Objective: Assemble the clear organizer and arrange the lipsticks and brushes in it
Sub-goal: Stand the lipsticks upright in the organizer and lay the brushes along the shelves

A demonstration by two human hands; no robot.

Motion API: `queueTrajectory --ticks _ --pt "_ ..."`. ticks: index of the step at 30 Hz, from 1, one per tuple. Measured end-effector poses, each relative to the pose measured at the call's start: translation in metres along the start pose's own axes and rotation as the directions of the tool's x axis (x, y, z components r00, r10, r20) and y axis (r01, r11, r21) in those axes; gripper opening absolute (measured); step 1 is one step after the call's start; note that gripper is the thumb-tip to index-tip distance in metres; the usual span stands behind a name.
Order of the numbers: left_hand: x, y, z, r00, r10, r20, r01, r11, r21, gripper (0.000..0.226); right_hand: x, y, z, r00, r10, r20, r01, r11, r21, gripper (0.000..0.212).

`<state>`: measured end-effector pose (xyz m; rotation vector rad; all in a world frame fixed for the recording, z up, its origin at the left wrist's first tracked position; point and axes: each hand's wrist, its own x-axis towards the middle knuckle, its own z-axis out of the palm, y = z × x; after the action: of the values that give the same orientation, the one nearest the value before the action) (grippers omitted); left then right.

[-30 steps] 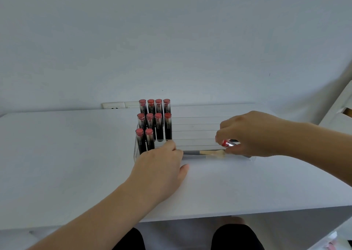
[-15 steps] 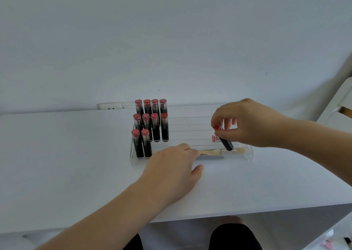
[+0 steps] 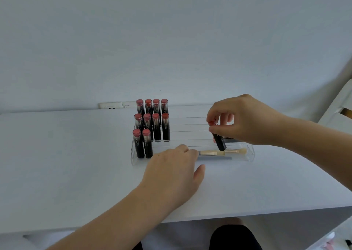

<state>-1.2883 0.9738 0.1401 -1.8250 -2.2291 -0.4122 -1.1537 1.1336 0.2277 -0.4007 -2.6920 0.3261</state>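
A clear stepped organizer (image 3: 250, 153) stands on the white table (image 3: 57, 164). Several black lipsticks with red tops (image 3: 152, 124) stand upright in its left columns. My right hand (image 3: 245, 119) pinches another lipstick (image 3: 220, 143) by its red top, tilted, above the organizer's right part. A cream brush (image 3: 226, 151) lies along the front tray. My left hand (image 3: 173, 175) rests against the organizer's front edge, fingers over the rim near the brush handle. Another lipstick lies partly hidden behind my right hand.
A wall socket (image 3: 112, 105) sits behind the table at the wall. A white chair or shelf edge (image 3: 341, 105) shows at the far right. My knees are below the table's front edge.
My right hand has lifted a lipstick from the organizer's right side and raised it a little, tilting it more upright. My left hand has stayed at the front edge.
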Motion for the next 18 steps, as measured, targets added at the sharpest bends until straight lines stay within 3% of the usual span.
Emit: queueTrajectory --ticks 11,15,18 --pt "0.005 0.011 0.008 0.996 0.073 0.050 -0.057 0.965 -0.257 0.046 0.009 -0.011 0.009 0.980 0.126 -0.151 -0.084 0.962 0.260 0.012" --pt "-0.009 -0.003 -0.001 0.977 0.084 -0.196 -0.147 0.932 -0.332 0.033 0.011 -0.015 0.022 0.958 0.177 -0.227 -0.093 0.937 0.337 0.013" --pt "-0.022 -0.029 -0.010 0.889 0.075 -0.453 -0.259 0.896 -0.360 0.019 0.014 -0.023 0.039 0.942 0.193 -0.274 -0.074 0.918 0.389 0.011"
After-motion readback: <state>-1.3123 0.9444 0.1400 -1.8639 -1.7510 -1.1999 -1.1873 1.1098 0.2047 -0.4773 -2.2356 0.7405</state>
